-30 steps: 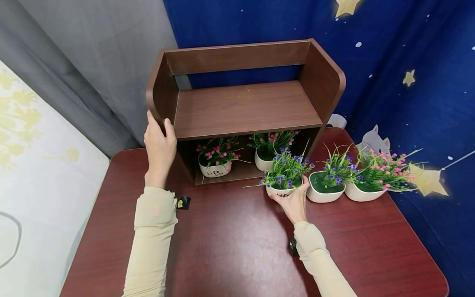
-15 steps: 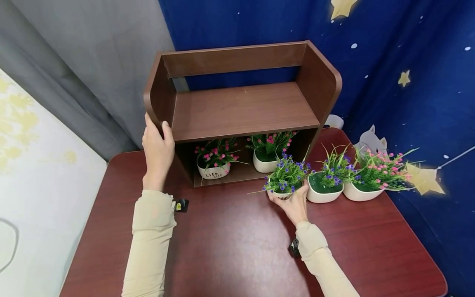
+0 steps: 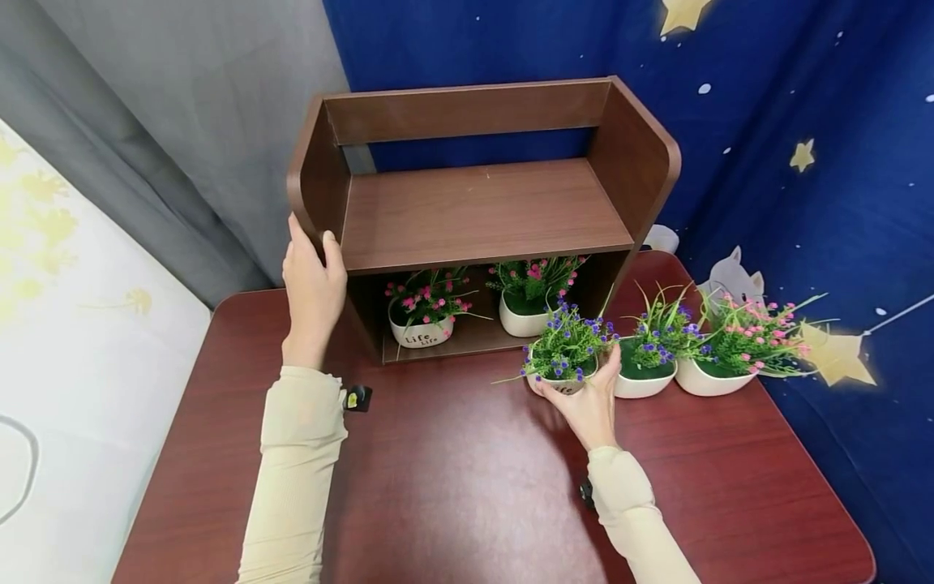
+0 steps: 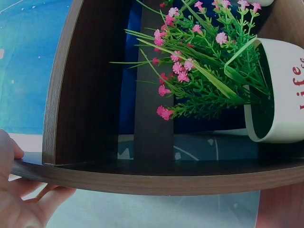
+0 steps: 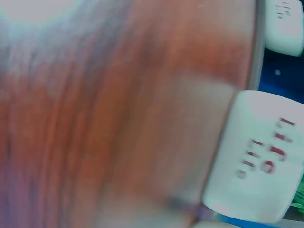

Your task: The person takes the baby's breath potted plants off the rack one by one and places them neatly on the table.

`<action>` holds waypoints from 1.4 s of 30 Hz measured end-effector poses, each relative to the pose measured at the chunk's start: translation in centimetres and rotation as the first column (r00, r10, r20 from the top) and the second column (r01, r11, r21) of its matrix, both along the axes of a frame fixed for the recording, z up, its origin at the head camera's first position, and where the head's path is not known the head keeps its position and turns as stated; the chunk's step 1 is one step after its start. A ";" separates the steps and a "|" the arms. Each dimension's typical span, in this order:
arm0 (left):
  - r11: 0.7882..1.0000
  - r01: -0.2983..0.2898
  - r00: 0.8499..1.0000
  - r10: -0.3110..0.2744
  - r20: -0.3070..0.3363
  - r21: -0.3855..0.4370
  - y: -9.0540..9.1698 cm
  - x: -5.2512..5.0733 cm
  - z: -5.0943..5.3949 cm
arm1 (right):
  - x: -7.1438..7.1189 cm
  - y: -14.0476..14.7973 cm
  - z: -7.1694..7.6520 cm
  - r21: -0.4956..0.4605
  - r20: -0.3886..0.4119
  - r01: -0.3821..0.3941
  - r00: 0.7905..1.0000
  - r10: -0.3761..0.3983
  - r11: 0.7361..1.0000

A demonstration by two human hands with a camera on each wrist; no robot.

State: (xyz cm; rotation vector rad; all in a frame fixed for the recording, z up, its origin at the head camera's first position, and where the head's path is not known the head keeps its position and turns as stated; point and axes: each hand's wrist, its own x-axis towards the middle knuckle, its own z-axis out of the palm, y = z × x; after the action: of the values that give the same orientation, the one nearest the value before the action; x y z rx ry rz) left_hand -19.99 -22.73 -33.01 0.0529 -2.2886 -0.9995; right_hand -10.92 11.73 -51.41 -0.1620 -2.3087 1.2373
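My left hand (image 3: 312,296) grips the left side panel of a brown wooden shelf (image 3: 485,207). In the left wrist view, the thumb and fingers lie on either side of that panel's edge (image 4: 156,185). With thumb and fingers round its white pot, my right hand (image 3: 593,407) holds a potted plant with blue-purple flowers (image 3: 569,349), in front of the shelf's right part. Whether this pot touches the table cannot be told. A white pot lettered "Life" (image 5: 254,156) shows in the right wrist view, where the hand is not plainly visible.
On the lower shelf stand two pink-flowered potted plants, one left (image 3: 423,320) and one right (image 3: 527,308). Right of my right hand, another purple-flowered plant (image 3: 649,365) and a light-pink one (image 3: 730,365) stand on the red-brown table (image 3: 452,470). Curtains (image 3: 766,73) hang behind.
My right hand and the purple-flowered potted plant have shifted slightly right and towards me. The left hand keeps its place on the shelf panel.
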 end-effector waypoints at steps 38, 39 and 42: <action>1.000 0.008 1.000 -0.008 -0.029 -0.003 0.4 0.0 0.0 | 5.1 -9.6 14.1 0.022 -0.493 -0.296 0.828 0.268 0.955; 1.000 0.008 0.999 -0.008 -0.036 -0.003 0.3 0.0 0.0 | 4.8 -9.2 14.5 0.004 -0.501 -0.293 0.827 0.256 0.956; 1.000 0.007 0.999 -0.007 -0.049 -0.005 0.0 0.1 0.0 | 3.5 -7.9 15.8 -0.066 -0.522 -0.285 0.827 0.210 0.956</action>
State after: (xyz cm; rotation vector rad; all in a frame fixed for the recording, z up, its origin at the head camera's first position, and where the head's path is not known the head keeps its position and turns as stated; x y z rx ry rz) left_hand -19.93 -22.78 -33.02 0.0183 -2.2483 -0.9879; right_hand -7.37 3.78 -35.61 0.3933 -1.8128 1.3719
